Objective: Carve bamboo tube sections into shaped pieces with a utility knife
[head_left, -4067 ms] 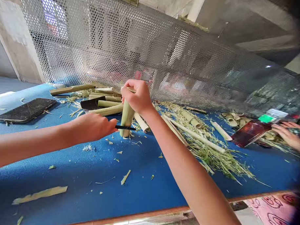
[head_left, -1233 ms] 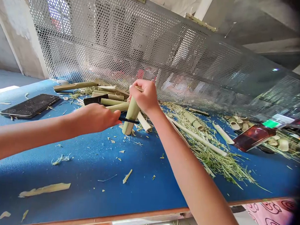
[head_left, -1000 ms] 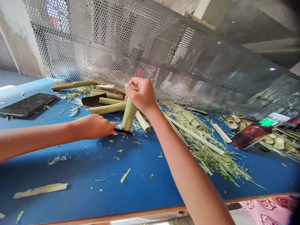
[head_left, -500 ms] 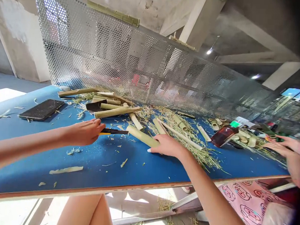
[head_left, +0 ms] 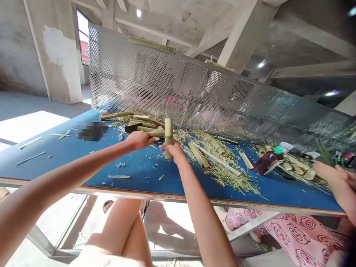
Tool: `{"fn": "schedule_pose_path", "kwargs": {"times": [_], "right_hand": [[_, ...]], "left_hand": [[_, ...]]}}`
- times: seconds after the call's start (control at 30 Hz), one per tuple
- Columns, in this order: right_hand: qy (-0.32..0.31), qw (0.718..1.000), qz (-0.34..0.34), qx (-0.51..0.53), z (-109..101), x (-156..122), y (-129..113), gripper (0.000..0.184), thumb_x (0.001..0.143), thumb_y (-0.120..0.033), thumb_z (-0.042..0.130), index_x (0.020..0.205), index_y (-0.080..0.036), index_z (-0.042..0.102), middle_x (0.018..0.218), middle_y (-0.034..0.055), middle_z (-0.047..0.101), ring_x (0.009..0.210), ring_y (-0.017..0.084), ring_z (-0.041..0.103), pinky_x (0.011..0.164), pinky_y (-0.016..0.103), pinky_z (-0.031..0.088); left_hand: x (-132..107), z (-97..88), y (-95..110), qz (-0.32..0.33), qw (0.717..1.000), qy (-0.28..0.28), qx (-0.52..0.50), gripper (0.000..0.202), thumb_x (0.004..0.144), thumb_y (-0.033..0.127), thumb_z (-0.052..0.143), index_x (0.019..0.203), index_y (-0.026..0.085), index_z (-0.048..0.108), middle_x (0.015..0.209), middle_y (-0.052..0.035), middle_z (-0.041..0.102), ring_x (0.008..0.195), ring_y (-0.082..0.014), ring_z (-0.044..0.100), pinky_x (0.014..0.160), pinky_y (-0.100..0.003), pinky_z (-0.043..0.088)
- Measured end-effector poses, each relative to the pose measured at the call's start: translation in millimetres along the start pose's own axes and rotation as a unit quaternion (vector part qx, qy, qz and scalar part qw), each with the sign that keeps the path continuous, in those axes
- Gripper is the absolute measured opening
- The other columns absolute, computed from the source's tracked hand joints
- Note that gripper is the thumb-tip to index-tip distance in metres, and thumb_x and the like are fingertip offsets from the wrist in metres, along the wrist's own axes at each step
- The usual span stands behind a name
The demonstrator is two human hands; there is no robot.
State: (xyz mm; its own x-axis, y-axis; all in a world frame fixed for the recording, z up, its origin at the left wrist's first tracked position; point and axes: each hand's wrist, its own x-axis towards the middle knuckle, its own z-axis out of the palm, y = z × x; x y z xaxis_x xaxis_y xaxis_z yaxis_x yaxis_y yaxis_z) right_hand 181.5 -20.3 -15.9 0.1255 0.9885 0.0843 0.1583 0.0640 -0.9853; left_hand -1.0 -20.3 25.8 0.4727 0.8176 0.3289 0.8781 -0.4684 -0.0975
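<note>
My right hand (head_left: 173, 149) grips the lower end of a short green bamboo piece (head_left: 168, 132) and holds it upright on the blue table (head_left: 141, 173). My left hand (head_left: 140, 139) is closed round a dark-bladed knife (head_left: 153, 138) whose blade points at the bamboo piece. A pile of cut bamboo sticks (head_left: 137, 122) lies just behind both hands.
A perforated metal screen (head_left: 197, 91) stands along the table's far edge. Bamboo shavings (head_left: 226, 172), more bamboo sticks and a brown bottle (head_left: 267, 162) lie to the right. Another person's hand (head_left: 331, 172) works at the far right. A dark flat object (head_left: 93, 130) lies at the left.
My right hand has picked the bamboo piece up from lying flat and stood it upright. My left hand with the knife has come up beside it. The view has tilted upward.
</note>
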Motion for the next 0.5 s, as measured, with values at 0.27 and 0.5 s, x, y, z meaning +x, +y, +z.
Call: {"fn": "schedule_pose_path", "kwargs": {"times": [0.27, 0.5], "right_hand": [[0.030, 0.997, 0.007, 0.075, 26, -8, 2, 0.015, 0.059, -0.028, 0.065, 0.056, -0.020, 0.052, 0.043, -0.0049, 0.050, 0.038, 0.011, 0.046, 0.040, 0.025, 0.040], [0.062, 0.997, 0.010, 0.054, 25, -4, 11, 0.011, 0.057, -0.014, 0.058, 0.052, -0.020, 0.051, 0.035, -0.0062, 0.045, 0.033, 0.010, 0.043, 0.034, 0.022, 0.036]], "left_hand": [[5, 6.0, -8, 0.047, 0.997, 0.036, 0.039, 0.054, 0.089, 0.056, 0.029, 0.098, 0.017, 0.065, 0.076, -0.0133, 0.068, 0.069, -0.0267, 0.065, 0.059, -0.030, 0.042], [20, 23.6, -16, 0.060, 0.995, 0.054, 0.050, 0.062, 0.085, 0.061, 0.033, 0.099, 0.009, 0.063, 0.073, -0.0185, 0.066, 0.073, -0.0332, 0.064, 0.062, -0.036, 0.044]]}}
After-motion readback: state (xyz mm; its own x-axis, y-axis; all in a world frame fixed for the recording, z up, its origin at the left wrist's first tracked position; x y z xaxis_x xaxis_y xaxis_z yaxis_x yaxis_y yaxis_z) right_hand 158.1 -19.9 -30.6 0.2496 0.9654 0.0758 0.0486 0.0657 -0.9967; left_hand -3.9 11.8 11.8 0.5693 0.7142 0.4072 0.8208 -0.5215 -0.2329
